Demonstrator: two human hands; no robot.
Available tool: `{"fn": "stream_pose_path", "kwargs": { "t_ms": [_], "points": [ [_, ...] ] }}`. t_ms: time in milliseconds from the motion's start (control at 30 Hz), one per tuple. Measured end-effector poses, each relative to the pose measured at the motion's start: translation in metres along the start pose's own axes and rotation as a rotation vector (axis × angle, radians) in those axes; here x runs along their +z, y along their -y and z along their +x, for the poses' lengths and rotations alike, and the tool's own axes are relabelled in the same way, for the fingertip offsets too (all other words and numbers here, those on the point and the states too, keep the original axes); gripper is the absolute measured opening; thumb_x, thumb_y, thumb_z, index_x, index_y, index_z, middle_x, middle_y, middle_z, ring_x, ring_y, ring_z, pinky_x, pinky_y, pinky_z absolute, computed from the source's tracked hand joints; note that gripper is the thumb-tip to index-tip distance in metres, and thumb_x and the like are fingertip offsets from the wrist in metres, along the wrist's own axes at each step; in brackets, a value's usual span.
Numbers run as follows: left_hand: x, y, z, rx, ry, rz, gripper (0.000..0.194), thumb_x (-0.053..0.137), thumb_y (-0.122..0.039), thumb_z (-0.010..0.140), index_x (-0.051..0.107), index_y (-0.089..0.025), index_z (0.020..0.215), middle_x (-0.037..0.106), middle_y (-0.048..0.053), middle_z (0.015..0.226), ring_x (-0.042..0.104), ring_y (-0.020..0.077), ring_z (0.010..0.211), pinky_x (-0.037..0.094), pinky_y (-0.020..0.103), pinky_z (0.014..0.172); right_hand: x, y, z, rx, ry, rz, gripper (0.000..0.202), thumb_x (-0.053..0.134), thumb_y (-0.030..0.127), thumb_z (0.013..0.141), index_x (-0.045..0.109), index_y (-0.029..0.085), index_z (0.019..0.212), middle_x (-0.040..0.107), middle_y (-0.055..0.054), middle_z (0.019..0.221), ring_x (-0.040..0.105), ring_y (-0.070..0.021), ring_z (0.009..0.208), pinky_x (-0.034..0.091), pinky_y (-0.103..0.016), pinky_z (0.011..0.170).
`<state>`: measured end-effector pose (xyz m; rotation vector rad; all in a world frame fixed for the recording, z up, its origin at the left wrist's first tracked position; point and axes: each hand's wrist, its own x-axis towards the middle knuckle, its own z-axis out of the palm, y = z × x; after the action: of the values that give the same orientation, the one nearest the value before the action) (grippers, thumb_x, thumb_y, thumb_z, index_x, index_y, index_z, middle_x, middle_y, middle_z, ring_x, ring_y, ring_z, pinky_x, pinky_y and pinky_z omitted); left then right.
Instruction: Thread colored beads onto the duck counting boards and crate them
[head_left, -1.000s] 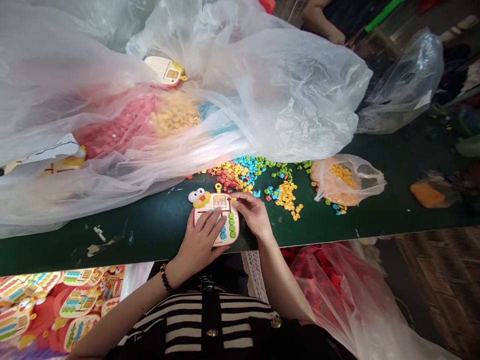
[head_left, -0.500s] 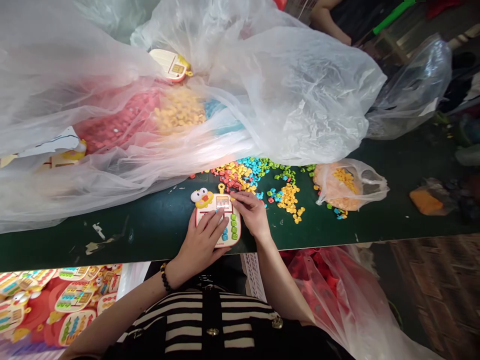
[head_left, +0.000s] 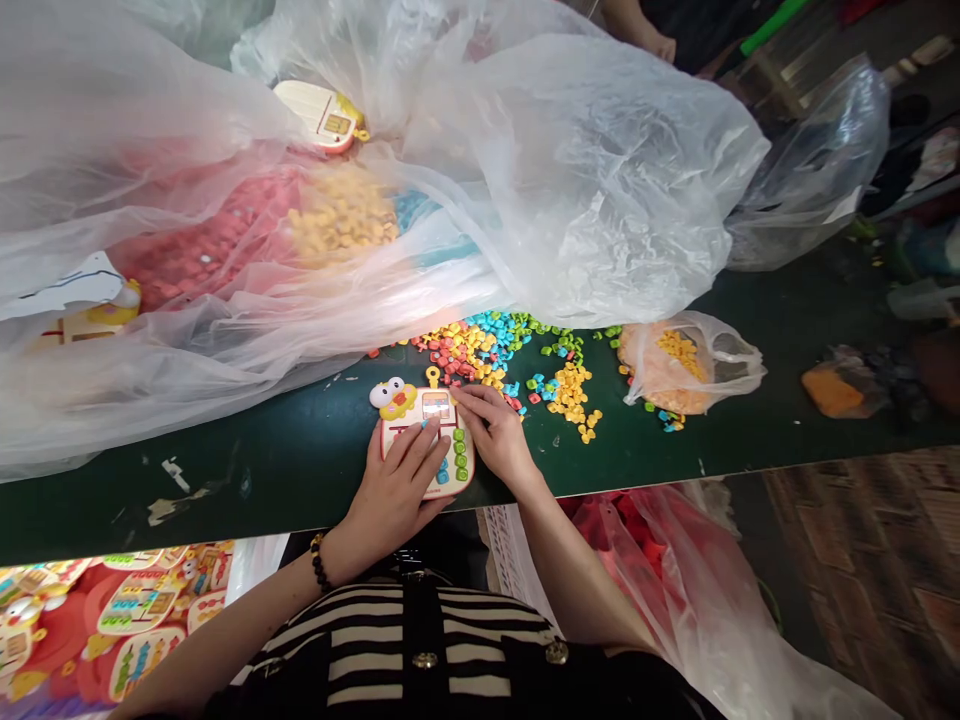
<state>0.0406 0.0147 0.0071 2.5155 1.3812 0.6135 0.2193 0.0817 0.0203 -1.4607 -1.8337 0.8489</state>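
A cream duck-headed toy board [head_left: 390,428] with a red rim lies on the dark green table, big white eyes and a yellow bill at its upper left. Blue and green beads [head_left: 460,455] stand in columns on its face. My left hand [head_left: 397,480] lies across the board and grips it from the left, its fingers covering the middle. At the board's upper right corner, my right hand [head_left: 499,435] has thumb and fingertips pinched together; whatever is between them is too small to make out. Loose red, yellow, blue and green beads [head_left: 480,345] are heaped just beyond the board.
Large clear plastic bags [head_left: 600,200] cover the far side, with red and yellow beads under them. A small bag [head_left: 697,370] sits right on the green table [head_left: 300,450]. Finished-looking boards [head_left: 142,605] fill a container lower left. Another person's arm [head_left: 637,25] shows at the top.
The view has shifted slightly, so the scene sits a little further left. Both hands keep nearly the same pose on the board. The other person's arm at the top has moved.
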Motion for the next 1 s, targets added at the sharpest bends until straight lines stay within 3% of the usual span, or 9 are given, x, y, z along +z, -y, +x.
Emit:
{"fn": "stream_pose_path", "kwargs": {
  "t_ms": [167, 400, 500, 633, 767, 1000],
  "points": [
    [0.001, 0.0, 0.0, 0.012, -0.003, 0.013, 0.055, 0.051, -0.048, 0.089, 0.049, -0.017, 0.135, 0.047, 0.013, 0.144, 0.041, 0.0293, 0.131, 0.015, 0.057, 0.115, -0.001, -0.006, 0.008, 0.105, -0.003, 0.137, 0.022, 0.058, 0.029, 0.088, 0.075, 0.028, 0.101, 0.069, -0.005, 0.103, 0.064, -0.0183, 0.098, 0.05, -0.033, 0.09],
    [0.002, 0.001, -0.001, 0.02, -0.015, 0.043, 0.057, 0.051, -0.05, 0.089, 0.049, -0.018, 0.135, 0.045, 0.012, 0.146, 0.041, 0.0299, 0.131, 0.014, 0.057, 0.115, -0.013, -0.001, 0.027, 0.317, 0.151, 0.265, 0.015, 0.068, 0.026, 0.075, 0.075, 0.024, 0.088, 0.072, -0.003, 0.093, 0.065, -0.0174, 0.088, 0.05, -0.033, 0.084],
    [0.003, 0.001, -0.001, 0.02, 0.001, 0.053, 0.059, 0.052, -0.051, 0.088, 0.048, -0.02, 0.137, 0.045, 0.013, 0.146, 0.041, 0.0307, 0.131, 0.014, 0.057, 0.115, -0.019, 0.004, 0.039, 0.45, 0.26, 0.317, 0.016, 0.069, 0.023, 0.07, 0.072, 0.02, 0.085, 0.072, -0.001, 0.084, 0.063, -0.0139, 0.075, 0.051, -0.027, 0.07],
    [0.004, 0.001, -0.001, 0.021, 0.015, 0.052, 0.06, 0.051, -0.051, 0.088, 0.046, -0.018, 0.138, 0.045, 0.014, 0.145, 0.042, 0.0308, 0.131, 0.012, 0.057, 0.115, -0.024, 0.01, 0.061, 0.613, 0.402, 0.277, 0.017, 0.075, 0.017, 0.06, 0.066, 0.017, 0.074, 0.067, 0.001, 0.064, 0.057, -0.0096, 0.057, 0.044, -0.019, 0.049],
    [0.002, 0.003, -0.001, 0.02, 0.027, 0.025, 0.059, 0.051, -0.05, 0.089, 0.046, -0.018, 0.138, 0.046, 0.014, 0.145, 0.043, 0.0311, 0.129, 0.011, 0.058, 0.114, -0.023, 0.007, 0.072, 0.586, 0.473, 0.247, 0.02, 0.079, 0.014, 0.055, 0.061, 0.017, 0.064, 0.063, 0.003, 0.053, 0.053, -0.0086, 0.047, 0.044, -0.02, 0.046],
    [-0.002, 0.002, 0.003, 0.018, 0.027, -0.014, 0.056, 0.052, -0.047, 0.089, 0.049, -0.016, 0.135, 0.048, 0.014, 0.143, 0.044, 0.0302, 0.128, 0.016, 0.056, 0.114, -0.018, 0.0, 0.057, 0.51, 0.318, 0.312, 0.016, 0.077, 0.016, 0.058, 0.064, 0.017, 0.066, 0.065, 0.003, 0.057, 0.06, -0.0103, 0.055, 0.052, -0.023, 0.056]
  ]
}}
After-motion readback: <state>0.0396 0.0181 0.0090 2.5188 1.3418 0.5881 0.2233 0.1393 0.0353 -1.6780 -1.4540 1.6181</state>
